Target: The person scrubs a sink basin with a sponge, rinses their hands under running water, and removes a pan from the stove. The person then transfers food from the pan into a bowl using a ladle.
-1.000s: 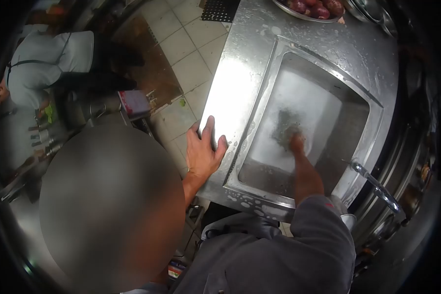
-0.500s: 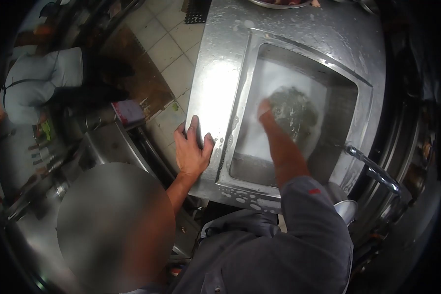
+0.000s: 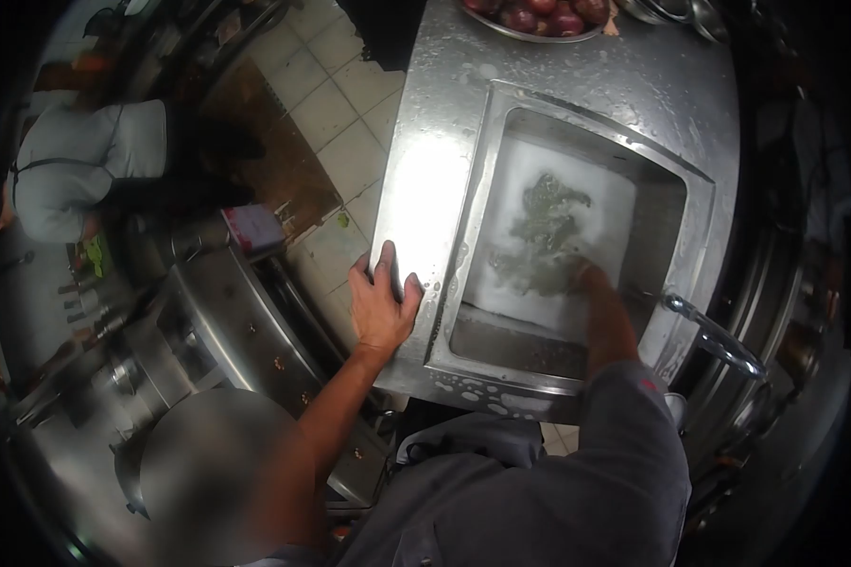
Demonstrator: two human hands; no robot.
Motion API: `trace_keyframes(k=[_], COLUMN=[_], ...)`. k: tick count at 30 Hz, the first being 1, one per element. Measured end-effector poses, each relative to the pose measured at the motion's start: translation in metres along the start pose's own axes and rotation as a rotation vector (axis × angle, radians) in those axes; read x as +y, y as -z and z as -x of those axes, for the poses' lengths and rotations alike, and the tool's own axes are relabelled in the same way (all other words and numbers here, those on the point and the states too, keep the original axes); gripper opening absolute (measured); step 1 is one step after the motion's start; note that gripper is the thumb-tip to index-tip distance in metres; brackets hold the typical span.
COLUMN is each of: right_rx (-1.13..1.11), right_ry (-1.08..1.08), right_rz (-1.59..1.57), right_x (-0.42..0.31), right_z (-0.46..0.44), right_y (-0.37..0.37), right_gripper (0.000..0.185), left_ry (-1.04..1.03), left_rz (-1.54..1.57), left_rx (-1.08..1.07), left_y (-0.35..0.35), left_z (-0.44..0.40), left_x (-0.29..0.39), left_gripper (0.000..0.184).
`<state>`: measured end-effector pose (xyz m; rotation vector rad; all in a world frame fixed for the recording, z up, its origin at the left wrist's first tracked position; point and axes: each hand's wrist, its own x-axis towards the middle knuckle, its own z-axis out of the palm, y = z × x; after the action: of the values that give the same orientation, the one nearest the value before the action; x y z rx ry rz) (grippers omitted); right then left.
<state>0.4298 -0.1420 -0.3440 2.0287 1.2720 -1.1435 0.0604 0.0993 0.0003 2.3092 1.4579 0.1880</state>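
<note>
My left hand (image 3: 386, 307) rests on the left edge of the steel counter beside the sink (image 3: 442, 312), its fingers spread and nothing in them. Down inside the sink, my right hand (image 3: 591, 281) is in the water, at the lower right of a loose clump of green leaves (image 3: 550, 215). Its fingers are blurred and partly under water, so their grip cannot be made out. Beneath the leaves lies something white (image 3: 511, 170), perhaps a board or a tub. A chrome faucet (image 3: 719, 342) reaches over the sink's right rim.
A metal bowl of red onions (image 3: 548, 21) stands at the counter's far end, with more metal bowls (image 3: 676, 9) beside it. At the left, a person in a white top (image 3: 85, 156) bends over a work surface. A steel unit (image 3: 255, 331) stands behind my left arm.
My right hand has swept from the left side of the leaves to their lower right. The leaves have spread into a looser, longer clump. My left hand stays on the edge.
</note>
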Motion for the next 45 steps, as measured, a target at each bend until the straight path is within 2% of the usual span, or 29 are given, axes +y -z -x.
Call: trace_keyframes(k=[6,15,19,23,24,25,27,29,31,33,35,37,41,45], right_rx=[0.236,0.407,0.371,0.133,0.307,0.327,-0.305,-0.148,-0.412,-0.294,0.016,0.028,0.150,0.288], right_ry=[-0.043,0.000,0.070,0.355,0.317,0.393,0.687,0.750,0.366,0.532,0.190,0.011,-0.079,-0.045], right_rz=[-0.032,0.220,0.387,0.381,-0.017,-0.293,0.441,0.230,-0.076,0.216,-0.051,-0.109,-0.108,-0.098], right_x=[-0.013,-0.163,-0.222,-0.241,-0.239,-0.233,-0.232,-0.200,-0.170,-0.124,-0.052,-0.012,0.009,-0.012], right_z=[-0.067,-0.096,-0.073,0.013,0.007,0.017,0.052,0.032,0.086,0.070,0.042,0.044,0.007,-0.048], right_y=[0.130,0.166,0.156,0.125,0.068,0.035,0.051,-0.021,0.032,-0.006,-0.087,-0.054,0.029,0.101], right_gripper=[0.060,0.061,0.061,0.062,0.070,0.063,0.051,0.040,0.042,0.047,0.044,0.045,0.047,0.049], left_ry=[-0.023,-0.009,-0.007,-0.005,-0.008,-0.008,-0.003,0.034,0.036,0.036,0.015,0.004,0.016,-0.005], left_rz=[0.006,-0.044,-0.031,-0.025,-0.016,-0.007,-0.005,0.016,0.011,0.006,0.033,0.023,0.024,0.008], left_rx=[0.018,0.013,0.010,0.009,0.018,0.016,0.020,-0.014,-0.010,-0.026,-0.006,0.004,-0.014,0.010], left_y=[-0.003,-0.005,-0.005,-0.001,-0.002,-0.003,0.002,0.003,0.002,0.002,0.001,0.001,0.003,-0.001], left_z=[-0.004,-0.001,0.000,0.001,0.001,0.001,0.003,0.002,0.002,0.005,0.002,0.000,0.000,-0.001], left_x=[0.000,-0.001,0.001,0.003,0.003,0.003,0.001,0.004,0.003,0.001,0.000,0.000,0.002,0.000], left_gripper=[0.063,0.063,0.062,0.061,0.061,0.061,0.061,0.061,0.061,0.060,0.061,0.061,0.061,0.061])
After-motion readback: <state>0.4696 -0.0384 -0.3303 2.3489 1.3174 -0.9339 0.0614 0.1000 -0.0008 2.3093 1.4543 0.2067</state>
